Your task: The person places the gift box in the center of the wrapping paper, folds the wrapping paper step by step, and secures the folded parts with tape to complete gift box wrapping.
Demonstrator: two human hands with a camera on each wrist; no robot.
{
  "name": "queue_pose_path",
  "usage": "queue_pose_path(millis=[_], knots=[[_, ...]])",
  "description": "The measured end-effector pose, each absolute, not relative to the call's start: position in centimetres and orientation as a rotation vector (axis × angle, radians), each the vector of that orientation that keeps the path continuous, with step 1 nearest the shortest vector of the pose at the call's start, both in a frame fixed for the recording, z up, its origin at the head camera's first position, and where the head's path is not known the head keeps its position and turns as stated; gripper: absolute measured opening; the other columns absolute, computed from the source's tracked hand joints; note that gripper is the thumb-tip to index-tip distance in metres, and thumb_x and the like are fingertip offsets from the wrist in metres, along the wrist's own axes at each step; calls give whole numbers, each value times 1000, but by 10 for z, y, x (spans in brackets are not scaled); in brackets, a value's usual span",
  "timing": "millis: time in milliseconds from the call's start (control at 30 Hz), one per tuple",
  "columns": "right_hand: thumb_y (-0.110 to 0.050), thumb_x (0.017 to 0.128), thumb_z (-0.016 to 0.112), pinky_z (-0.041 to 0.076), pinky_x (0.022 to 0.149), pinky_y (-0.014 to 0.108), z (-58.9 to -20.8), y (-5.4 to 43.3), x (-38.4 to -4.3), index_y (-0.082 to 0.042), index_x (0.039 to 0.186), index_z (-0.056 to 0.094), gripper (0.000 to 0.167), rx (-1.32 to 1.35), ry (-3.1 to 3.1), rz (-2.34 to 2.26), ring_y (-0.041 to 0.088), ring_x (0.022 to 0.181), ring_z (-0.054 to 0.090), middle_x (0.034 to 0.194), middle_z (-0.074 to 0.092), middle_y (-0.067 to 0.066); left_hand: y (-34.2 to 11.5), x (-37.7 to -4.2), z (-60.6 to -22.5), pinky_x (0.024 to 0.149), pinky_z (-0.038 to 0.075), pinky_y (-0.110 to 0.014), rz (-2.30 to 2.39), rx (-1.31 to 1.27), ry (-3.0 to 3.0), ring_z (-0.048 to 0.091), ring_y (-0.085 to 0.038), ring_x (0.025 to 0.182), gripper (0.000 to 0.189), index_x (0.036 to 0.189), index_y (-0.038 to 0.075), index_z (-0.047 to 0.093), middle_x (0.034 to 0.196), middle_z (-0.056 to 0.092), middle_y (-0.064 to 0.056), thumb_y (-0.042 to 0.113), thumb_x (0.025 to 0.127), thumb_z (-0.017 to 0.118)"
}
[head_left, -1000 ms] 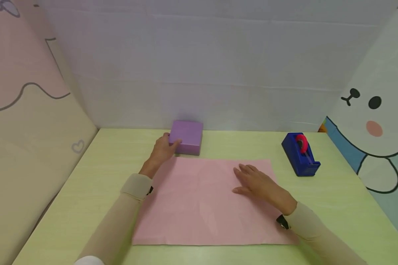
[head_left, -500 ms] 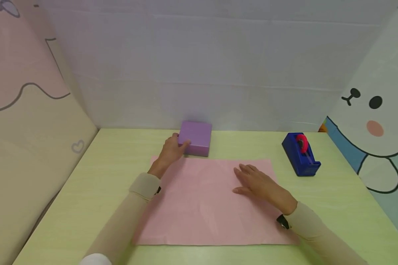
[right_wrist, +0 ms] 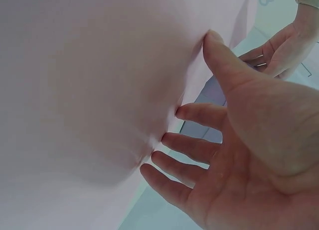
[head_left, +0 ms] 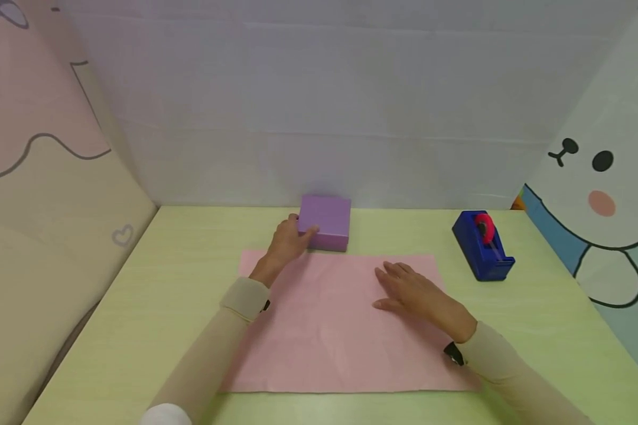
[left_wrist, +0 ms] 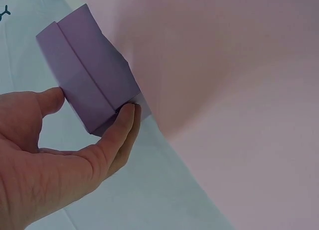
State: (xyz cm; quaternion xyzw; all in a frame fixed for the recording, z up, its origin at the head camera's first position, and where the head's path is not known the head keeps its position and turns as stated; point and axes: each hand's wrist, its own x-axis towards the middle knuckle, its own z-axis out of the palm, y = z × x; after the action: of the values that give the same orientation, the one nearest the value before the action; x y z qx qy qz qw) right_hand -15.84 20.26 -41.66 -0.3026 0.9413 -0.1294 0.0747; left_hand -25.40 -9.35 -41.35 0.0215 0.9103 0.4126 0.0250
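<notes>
A purple box (head_left: 325, 218) lies at the back of the table, just beyond a sheet of pink paper (head_left: 324, 330). My left hand (head_left: 288, 241) grips the box at its near left corner, thumb on the near side and fingers at the left side. In the left wrist view the thumb and fingers of the left hand (left_wrist: 75, 150) pinch the box (left_wrist: 89, 70) from two sides. My right hand (head_left: 412, 292) rests on the right part of the paper with fingers spread. The right wrist view shows its fingertips (right_wrist: 172, 140) pressing on the paper.
A blue tape dispenser (head_left: 481, 248) with a red roll stands at the back right of the pale green table (head_left: 181, 260). A white wall (head_left: 324, 106) rises behind the box. Printed side panels bound the table at left and right.
My left hand has slid the box to the right along the back of the table. The right hand has stayed in its place on the paper.
</notes>
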Motion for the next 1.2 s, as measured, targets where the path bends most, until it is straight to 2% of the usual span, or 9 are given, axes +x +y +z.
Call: queue_pose_path(millis=[400, 733, 1200], knots=[[-40, 99, 68, 37, 110, 65, -414, 201, -165, 8, 147, 49, 70, -898, 2800, -336, 53, 138, 41, 149, 44, 34, -81, -250, -414, 103, 49, -51, 1255, 62, 2854, 58, -43, 123, 66, 142, -13, 43, 132, 57, -32, 36, 103, 62], [-39, 96, 72, 43, 105, 64, -409, 199, -170, 7, 142, 52, 68, -912, 2807, -314, 52, 133, 46, 143, 50, 34, -80, -251, -414, 102, 49, -51, 1266, 87, 2841, 57, -43, 124, 70, 143, -13, 42, 133, 56, -32, 39, 102, 63], [-36, 96, 72, 44, 105, 63, -412, 201, -174, 7, 141, 53, 64, -942, 2800, -336, 51, 132, 48, 142, 52, 32, -78, -251, -411, 105, 47, -52, 1264, 50, 2834, 55, -44, 127, 70, 146, -12, 40, 136, 54, -32, 41, 104, 60]])
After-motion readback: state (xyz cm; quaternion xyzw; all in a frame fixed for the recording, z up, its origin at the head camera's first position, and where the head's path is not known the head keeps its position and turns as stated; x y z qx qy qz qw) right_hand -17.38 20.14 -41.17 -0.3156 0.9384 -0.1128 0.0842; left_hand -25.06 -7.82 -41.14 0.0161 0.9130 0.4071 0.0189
